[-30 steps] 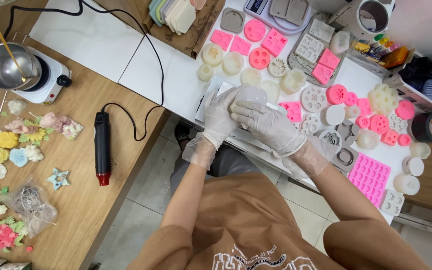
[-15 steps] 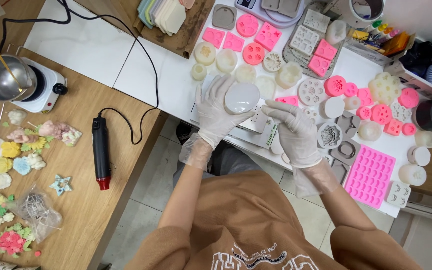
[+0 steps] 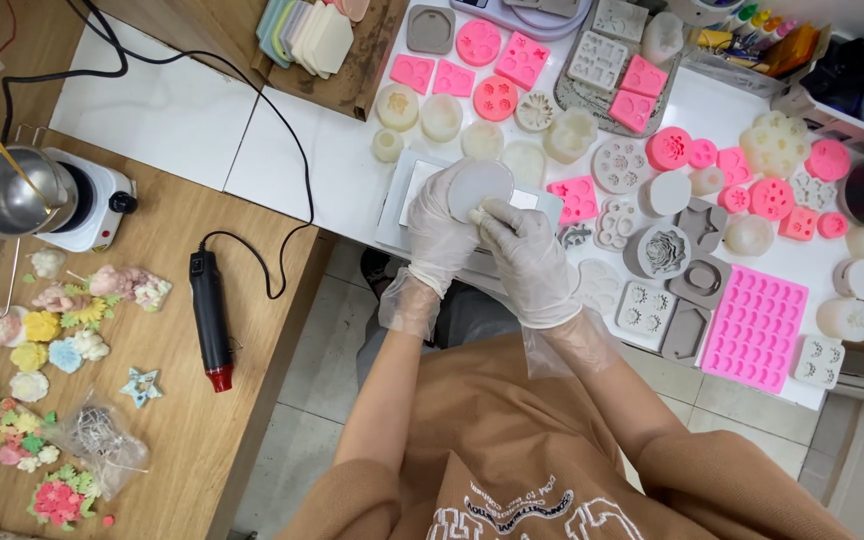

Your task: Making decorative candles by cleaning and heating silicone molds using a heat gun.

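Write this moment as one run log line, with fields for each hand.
left hand: holds round white mould | right hand: fingers on mould's lower edge | under hands: white tray | table: pink and grey moulds

White worktop: pink and grey silicone moulds, a grey tray.
Wooden worktop: black heat gun, small white hotplate, pastel wax flowers.

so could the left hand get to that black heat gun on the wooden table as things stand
Probably yes, once freed. The left hand is holding the round white mould together with the right hand. The heat gun lies in the open on the wooden table to that side, with nothing lying over it.
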